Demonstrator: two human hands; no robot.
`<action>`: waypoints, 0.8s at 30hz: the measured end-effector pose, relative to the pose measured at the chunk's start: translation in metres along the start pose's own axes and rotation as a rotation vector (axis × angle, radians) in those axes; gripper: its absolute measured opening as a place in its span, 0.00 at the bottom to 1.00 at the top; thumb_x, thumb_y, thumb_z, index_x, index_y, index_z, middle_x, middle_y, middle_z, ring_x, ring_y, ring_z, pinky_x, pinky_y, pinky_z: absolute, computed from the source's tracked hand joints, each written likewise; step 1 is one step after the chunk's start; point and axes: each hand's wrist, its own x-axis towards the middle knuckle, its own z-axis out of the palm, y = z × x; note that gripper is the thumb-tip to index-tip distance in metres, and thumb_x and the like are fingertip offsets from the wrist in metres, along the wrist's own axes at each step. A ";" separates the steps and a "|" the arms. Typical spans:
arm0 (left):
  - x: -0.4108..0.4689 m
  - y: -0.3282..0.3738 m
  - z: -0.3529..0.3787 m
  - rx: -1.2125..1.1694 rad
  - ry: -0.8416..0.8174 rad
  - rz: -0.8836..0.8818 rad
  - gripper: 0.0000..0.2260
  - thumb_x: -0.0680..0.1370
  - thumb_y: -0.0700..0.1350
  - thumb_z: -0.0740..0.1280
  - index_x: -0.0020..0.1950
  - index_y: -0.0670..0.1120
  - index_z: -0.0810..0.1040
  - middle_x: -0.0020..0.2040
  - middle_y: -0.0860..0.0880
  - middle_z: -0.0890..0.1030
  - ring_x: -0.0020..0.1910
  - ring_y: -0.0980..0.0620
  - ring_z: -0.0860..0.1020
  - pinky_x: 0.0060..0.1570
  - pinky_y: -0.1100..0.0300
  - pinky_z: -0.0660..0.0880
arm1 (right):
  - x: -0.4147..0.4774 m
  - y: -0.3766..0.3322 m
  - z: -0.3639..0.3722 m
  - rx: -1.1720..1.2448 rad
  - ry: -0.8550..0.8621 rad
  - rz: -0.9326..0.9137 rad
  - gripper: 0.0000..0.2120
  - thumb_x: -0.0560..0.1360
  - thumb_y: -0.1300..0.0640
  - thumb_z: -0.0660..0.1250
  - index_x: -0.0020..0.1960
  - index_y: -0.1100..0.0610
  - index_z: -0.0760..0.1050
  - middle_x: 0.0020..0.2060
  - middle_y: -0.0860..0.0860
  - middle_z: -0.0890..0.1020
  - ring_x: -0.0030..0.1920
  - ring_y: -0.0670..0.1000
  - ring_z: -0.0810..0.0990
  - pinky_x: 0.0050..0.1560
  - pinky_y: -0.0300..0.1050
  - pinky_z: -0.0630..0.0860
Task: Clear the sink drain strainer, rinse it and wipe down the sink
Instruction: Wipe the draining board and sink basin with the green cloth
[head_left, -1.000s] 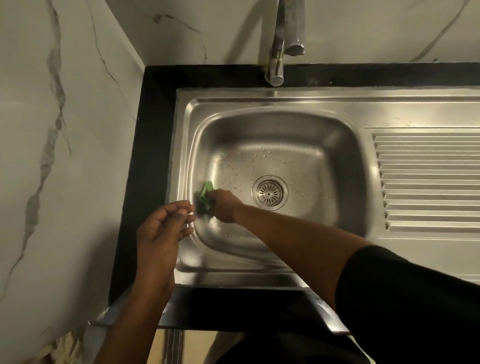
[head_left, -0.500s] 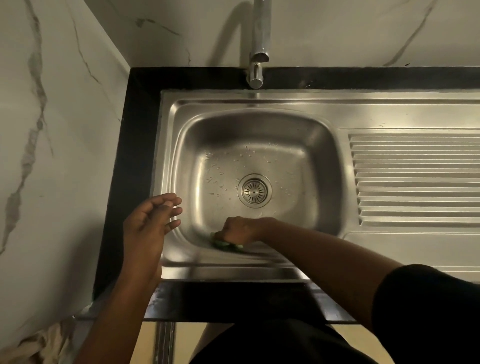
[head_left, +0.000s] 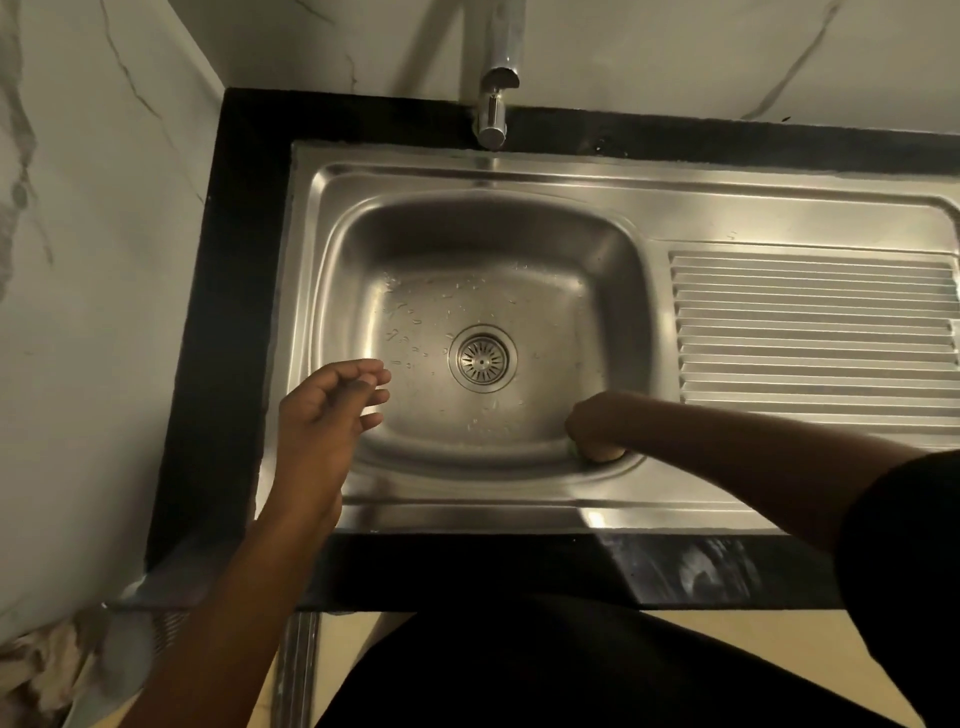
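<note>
Strainer (head_left: 483, 357) seated flush, centre of sink (head_left: 519, 512). Right hand (head_left: 595, 428) curled, pressed into near-right corner, contents hidden. Left hand (head_left: 332, 410) loose, empty, over left rim. Risk: wiped residue may re-clog strainer.

surface: black countertop (head_left: 244, 312) | set in it: steel sink (head_left: 467, 512) with ribbed drainboard (head_left: 810, 332) | back edge: tap (head_left: 491, 122)

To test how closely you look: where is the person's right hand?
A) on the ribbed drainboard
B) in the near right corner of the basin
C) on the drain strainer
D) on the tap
B: the right hand sits low in the near right corner of the basin, apart from the strainer and off the drainboard.
</note>
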 end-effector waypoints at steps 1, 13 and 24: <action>-0.001 -0.001 0.002 0.003 -0.010 0.002 0.09 0.83 0.39 0.66 0.55 0.48 0.85 0.55 0.46 0.87 0.55 0.46 0.85 0.54 0.52 0.80 | 0.000 0.000 0.003 0.044 0.009 0.020 0.16 0.82 0.54 0.60 0.64 0.58 0.80 0.62 0.55 0.82 0.60 0.57 0.82 0.60 0.48 0.78; -0.003 -0.002 -0.003 -0.016 -0.027 0.024 0.10 0.82 0.38 0.66 0.53 0.50 0.85 0.53 0.47 0.88 0.56 0.44 0.85 0.53 0.52 0.80 | 0.007 -0.128 -0.052 0.667 0.113 -0.220 0.20 0.83 0.52 0.61 0.61 0.68 0.78 0.57 0.62 0.81 0.52 0.60 0.79 0.50 0.45 0.71; -0.010 0.001 0.003 -0.029 0.011 0.037 0.09 0.82 0.39 0.66 0.54 0.49 0.86 0.54 0.47 0.88 0.56 0.44 0.86 0.53 0.52 0.80 | -0.026 -0.127 -0.044 0.667 0.264 -0.278 0.17 0.83 0.48 0.59 0.54 0.59 0.80 0.49 0.57 0.83 0.45 0.56 0.78 0.50 0.49 0.77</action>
